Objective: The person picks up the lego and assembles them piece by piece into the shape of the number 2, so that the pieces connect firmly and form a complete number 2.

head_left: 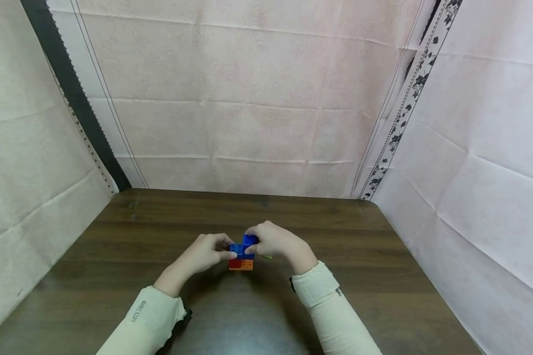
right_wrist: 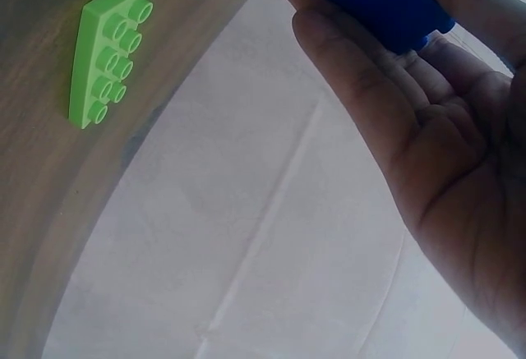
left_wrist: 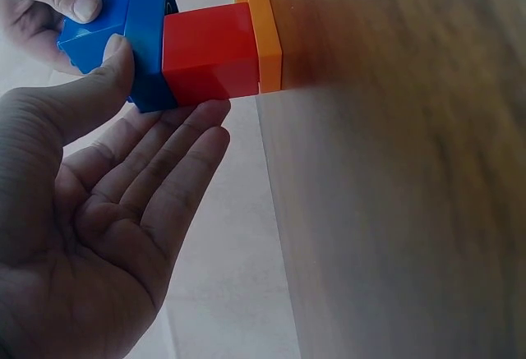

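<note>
A small stack of toy building bricks stands on the table, in the middle of the head view. At its base lies an orange plate (head_left: 247,265), with a red brick (left_wrist: 209,53) on its left part. Across the red brick sits a long blue brick (left_wrist: 150,45), and a smaller blue brick (head_left: 250,239) tops its right end. My left hand (head_left: 206,252) pinches the long blue brick, thumb on the near side and the other fingers stretched out behind. From the right, my right hand (head_left: 279,242) grips the smaller blue brick between thumb and fingers.
A light green studded plate (right_wrist: 108,59) lies on the wooden table (head_left: 213,315), just right of the stack and mostly hidden by my right hand in the head view. Pale cloth (head_left: 248,98) hangs behind the table and along both sides.
</note>
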`<state>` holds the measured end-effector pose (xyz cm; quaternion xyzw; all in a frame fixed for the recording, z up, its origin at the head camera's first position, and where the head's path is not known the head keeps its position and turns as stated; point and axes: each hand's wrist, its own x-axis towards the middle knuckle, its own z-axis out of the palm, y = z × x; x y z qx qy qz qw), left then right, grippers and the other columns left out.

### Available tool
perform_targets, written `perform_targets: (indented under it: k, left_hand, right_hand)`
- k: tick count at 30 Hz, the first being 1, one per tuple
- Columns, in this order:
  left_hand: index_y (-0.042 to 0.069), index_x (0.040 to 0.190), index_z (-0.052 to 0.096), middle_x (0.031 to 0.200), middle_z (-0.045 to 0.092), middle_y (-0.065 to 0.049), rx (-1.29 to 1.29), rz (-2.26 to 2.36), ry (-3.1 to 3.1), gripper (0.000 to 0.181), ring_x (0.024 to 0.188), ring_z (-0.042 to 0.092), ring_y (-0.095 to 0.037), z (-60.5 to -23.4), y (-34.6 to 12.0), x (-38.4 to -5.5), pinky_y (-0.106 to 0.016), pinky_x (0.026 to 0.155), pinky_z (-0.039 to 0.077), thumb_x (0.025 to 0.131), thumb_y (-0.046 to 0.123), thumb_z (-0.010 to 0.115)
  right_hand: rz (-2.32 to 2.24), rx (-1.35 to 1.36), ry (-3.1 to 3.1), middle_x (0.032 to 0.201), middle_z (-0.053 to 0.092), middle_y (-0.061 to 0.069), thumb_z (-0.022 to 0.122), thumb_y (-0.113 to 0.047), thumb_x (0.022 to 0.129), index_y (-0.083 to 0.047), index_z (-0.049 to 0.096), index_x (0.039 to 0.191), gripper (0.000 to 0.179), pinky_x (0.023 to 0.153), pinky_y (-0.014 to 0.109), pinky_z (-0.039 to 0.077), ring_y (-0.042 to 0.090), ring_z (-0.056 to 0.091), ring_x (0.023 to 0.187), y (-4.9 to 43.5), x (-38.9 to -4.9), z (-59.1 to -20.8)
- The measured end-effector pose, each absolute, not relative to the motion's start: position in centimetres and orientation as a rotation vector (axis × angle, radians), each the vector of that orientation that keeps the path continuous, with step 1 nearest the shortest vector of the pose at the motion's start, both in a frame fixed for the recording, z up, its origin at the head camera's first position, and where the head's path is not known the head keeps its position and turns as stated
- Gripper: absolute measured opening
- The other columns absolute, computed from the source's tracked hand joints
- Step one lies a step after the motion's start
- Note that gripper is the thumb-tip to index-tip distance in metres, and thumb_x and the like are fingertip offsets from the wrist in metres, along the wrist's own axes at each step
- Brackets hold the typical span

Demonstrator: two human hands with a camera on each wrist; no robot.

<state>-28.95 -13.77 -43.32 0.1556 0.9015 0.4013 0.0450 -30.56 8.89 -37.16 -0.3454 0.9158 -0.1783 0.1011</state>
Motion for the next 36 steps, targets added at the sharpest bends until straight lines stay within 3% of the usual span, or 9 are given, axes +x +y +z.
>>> perform_targets:
  k: [10,30,36]
  left_hand:
    - [0.019,0.107,0.071,0.095,0.069,0.006,0.483,1.214,2.761,0.019,0.089,0.065,-0.012,-43.3,-13.7,-28.9,-0.044,0.086,0.055,0.092,0.028,0.076]
    - [0.020,0.109,0.071,0.097,0.070,0.008,0.488,1.194,2.770,0.019,0.093,0.065,-0.012,-43.4,-13.7,-28.7,-0.045,0.089,0.054,0.092,0.030,0.075]
    - [0.020,0.109,0.071,0.097,0.070,0.008,0.502,1.205,2.766,0.019,0.093,0.065,-0.012,-43.4,-13.7,-28.9,-0.045,0.089,0.054,0.092,0.030,0.075]
  right_hand:
    - [-0.564,-1.033,2.688,0.089,0.066,-0.009,0.071,-0.030,0.096,-0.012,0.069,0.116,0.027,0.069,0.024,0.053,0.009,0.061,0.075,9.1,-30.8,-37.6]
    - [-0.744,-1.052,2.612,0.097,0.067,-0.011,0.071,-0.040,0.094,-0.018,0.068,0.122,0.035,0.073,0.025,0.055,0.010,0.062,0.080,10.5,-31.6,-38.6]
    - [-0.824,-0.993,2.547,0.107,0.068,-0.011,0.074,-0.047,0.090,-0.020,0.066,0.128,0.047,0.084,0.032,0.055,0.016,0.065,0.095,11.5,-32.4,-39.0]
